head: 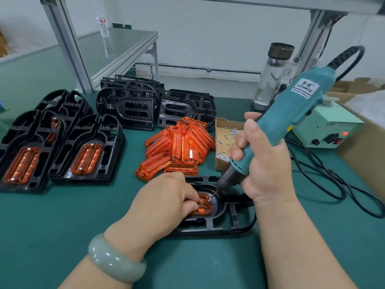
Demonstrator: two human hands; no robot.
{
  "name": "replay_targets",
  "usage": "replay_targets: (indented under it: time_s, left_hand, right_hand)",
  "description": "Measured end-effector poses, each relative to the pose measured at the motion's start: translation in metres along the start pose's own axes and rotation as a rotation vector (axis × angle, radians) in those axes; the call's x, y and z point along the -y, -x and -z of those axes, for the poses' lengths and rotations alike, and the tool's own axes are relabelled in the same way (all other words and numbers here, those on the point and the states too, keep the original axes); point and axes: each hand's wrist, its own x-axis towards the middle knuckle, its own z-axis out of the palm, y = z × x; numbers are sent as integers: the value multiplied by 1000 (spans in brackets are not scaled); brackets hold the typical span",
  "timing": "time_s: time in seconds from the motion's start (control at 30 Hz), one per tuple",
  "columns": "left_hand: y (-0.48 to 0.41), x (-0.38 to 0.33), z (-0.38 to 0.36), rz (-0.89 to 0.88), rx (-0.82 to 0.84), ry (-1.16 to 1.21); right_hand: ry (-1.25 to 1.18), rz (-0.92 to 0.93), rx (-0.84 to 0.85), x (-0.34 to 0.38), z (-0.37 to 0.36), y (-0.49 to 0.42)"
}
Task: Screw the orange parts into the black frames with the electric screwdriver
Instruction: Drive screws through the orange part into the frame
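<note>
A black frame (227,224) lies on the green mat in front of me with an orange part (205,207) seated in its recess. My left hand (166,199) rests on the frame, fingers curled and pressing down on the orange part. My right hand (264,163) grips the teal electric screwdriver (291,113), tilted, its bit tip on a screw at the orange part's upper right corner. A heap of loose orange parts (179,147) lies behind the frame.
Finished frames with orange parts (87,155) sit stacked at the left. Bare black frames (133,105) stand at the back. A cardboard box of screws (225,138), a glass bottle (273,76), the power supply (327,130) and its cables (325,184) are at the right.
</note>
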Motion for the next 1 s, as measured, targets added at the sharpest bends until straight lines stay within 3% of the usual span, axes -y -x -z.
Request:
replay_targets:
  time_s: [0.53,1.0]
  left_hand:
    - [1,-1,1,-12,3,-32]
    - [0,-4,1,-6,8,-76]
  right_hand:
    - [139,15,272,-6,-11,3]
    - [64,-33,297,-9,-11,1]
